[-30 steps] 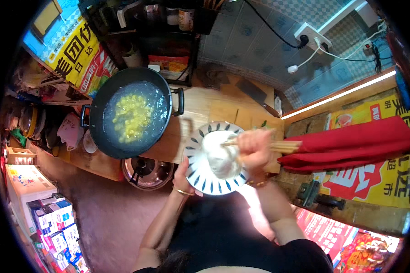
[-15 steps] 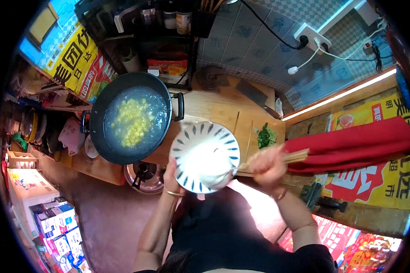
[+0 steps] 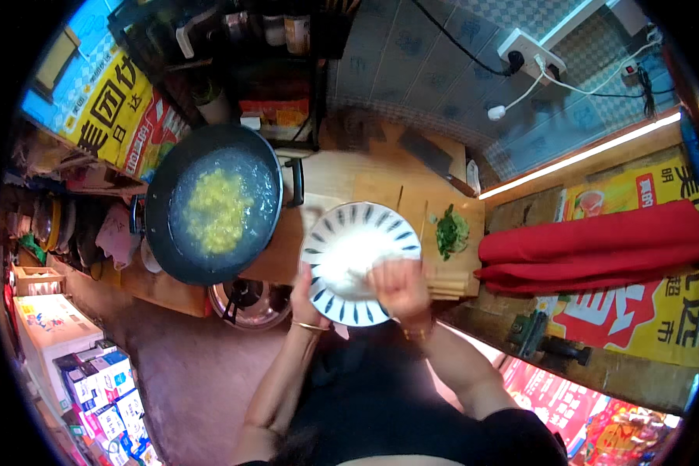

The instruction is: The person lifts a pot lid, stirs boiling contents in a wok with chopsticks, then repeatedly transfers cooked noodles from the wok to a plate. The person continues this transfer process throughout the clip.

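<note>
Clamped on the near-left rim of a white plate point(image 3: 403, 233) with dark leaf-shaped marks, the left hand point(image 3: 303, 299) has its thumb along the edge; the right hand point(image 3: 400, 287) is curled in a fist around a bundle of pale wooden chopsticks point(image 3: 450, 283), whose ends stick out to its right. That fist is over the plate's right part and is blurred, so I cannot tell exactly where the tips meet the smooth white mass point(image 3: 349, 260) in the middle of the plate. The plate is held by the front edge of the wooden tabletop point(image 3: 326, 171), between a dark wok point(image 3: 161, 210) towards the left end and chopped greens point(image 3: 452, 233) near the right edge of a cutting board point(image 3: 373, 190). Yellow pieces point(image 3: 217, 213) sit clustered in clear liquid in the wok. A cleaver point(image 3: 427, 155) lies towards the tabletop's far-right corner, its brown handle pointing to the right edge. Right of the board, a folded red cloth point(image 3: 590, 245) is spread across a yellow printed sheet point(image 3: 664, 311).
</note>
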Demonstrator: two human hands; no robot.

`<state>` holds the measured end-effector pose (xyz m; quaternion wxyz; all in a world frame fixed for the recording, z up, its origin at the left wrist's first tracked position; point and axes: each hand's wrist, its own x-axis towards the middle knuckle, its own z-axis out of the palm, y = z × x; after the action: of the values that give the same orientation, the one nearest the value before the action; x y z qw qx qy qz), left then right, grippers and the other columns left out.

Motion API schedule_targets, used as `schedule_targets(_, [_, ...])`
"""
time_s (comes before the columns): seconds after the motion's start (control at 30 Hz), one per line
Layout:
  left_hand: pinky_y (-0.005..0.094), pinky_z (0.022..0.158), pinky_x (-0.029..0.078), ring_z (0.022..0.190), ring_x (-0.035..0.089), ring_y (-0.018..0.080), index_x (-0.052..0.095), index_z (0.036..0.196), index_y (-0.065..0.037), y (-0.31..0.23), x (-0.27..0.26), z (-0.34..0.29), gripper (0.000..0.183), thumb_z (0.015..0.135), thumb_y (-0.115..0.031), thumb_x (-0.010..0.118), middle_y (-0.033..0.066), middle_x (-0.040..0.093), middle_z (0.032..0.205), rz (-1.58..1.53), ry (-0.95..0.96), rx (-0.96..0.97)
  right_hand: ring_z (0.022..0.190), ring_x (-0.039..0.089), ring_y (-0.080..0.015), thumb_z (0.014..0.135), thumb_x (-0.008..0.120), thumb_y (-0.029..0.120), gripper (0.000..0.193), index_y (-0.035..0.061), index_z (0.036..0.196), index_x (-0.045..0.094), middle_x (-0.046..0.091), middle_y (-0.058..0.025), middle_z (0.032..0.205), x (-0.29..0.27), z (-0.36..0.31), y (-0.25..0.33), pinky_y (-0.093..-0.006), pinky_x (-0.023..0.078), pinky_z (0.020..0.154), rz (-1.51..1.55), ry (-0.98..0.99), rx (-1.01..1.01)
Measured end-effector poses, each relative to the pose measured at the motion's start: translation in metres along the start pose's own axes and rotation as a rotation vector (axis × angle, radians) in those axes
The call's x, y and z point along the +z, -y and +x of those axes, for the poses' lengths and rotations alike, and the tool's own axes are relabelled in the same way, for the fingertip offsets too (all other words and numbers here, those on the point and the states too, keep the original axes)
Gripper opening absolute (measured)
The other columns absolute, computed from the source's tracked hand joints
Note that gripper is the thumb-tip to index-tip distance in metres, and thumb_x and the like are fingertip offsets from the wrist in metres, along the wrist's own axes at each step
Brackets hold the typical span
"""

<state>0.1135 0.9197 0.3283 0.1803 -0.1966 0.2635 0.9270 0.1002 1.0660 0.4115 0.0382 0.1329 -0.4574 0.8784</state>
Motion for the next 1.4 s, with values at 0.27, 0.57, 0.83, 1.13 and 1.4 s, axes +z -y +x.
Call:
schedule_targets(0.27, [0.0407, 0.095, 0.039, 0.11, 0.05, 0.0269, 0.038, 0.128, 0.0, 0.005, 0.005, -0.001, 0.052, 0.092, -0.038, 0.041, 0.0136, 0.05, 0.122, 0.002, 0.08, -0.084, 0.038, 0.023, -0.0101, 0.097, 0.029, 0.037, 0.046, 0.0121, 0.059, 0.03, 0.023, 0.0024, 0.046, -0.01, 0.034, 0.016, -0.0256, 0.023, 0.038, -0.124, -0.058, -0.175])
schedule_targets(0.57, [0.0443, 0.101, 0.034, 0.119, 0.043, 0.031, 0.035, 0.131, -0.001, 0.02, -0.008, 0.014, 0.054, 0.091, -0.037, 0.044, 0.0162, 0.043, 0.13, 0.063, 0.001, -0.105, 0.042, 0.02, -0.0101, 0.094, 0.043, 0.019, 0.04, 0.0117, 0.057, 0.03, 0.023, 0.0022, 0.047, -0.052, 0.028, 0.008, -0.0247, 0.022, 0.042, -0.069, -0.104, -0.185])
schedule_targets(0.83, [0.0407, 0.092, 0.042, 0.108, 0.053, 0.027, 0.044, 0.123, -0.002, 0.097, -0.062, 0.101, 0.055, 0.089, -0.045, 0.046, 0.0128, 0.053, 0.119, -0.042, -0.164, -0.091, 0.074, 0.052, -0.0258, 0.074, 0.068, 0.015, 0.022, 0.0021, 0.071, 0.05, 0.053, -0.011, 0.08, -0.101, -0.034, -0.037, -0.0338, 0.044, 0.066, -1.263, 0.293, -0.283])
schedule_targets(1.13, [0.0344, 0.084, 0.047, 0.102, 0.056, 0.0205, 0.046, 0.121, -0.002, 0.103, -0.079, 0.15, 0.051, 0.09, -0.042, 0.048, 0.009, 0.055, 0.116, 0.139, -0.224, -0.143, 0.089, 0.053, -0.0322, 0.077, 0.054, -0.001, 0.03, 0.0034, 0.107, 0.051, 0.051, -0.0158, 0.092, -0.108, -0.083, -0.054, -0.0374, 0.046, 0.074, -1.226, 0.308, 0.328])
schedule_targets(1.4, [0.0368, 0.075, 0.054, 0.092, 0.061, 0.0257, 0.045, 0.118, -0.003, 0.052, -0.048, 0.084, 0.058, 0.091, -0.053, 0.036, 0.015, 0.057, 0.106, 0.525, -0.179, -0.658, 0.073, 0.058, -0.0096, 0.084, 0.062, 0.011, 0.015, 0.0006, 0.094, 0.056, 0.058, -0.0049, 0.082, -0.107, -0.086, -0.089, -0.0213, 0.046, 0.06, -0.78, -0.227, 0.679])
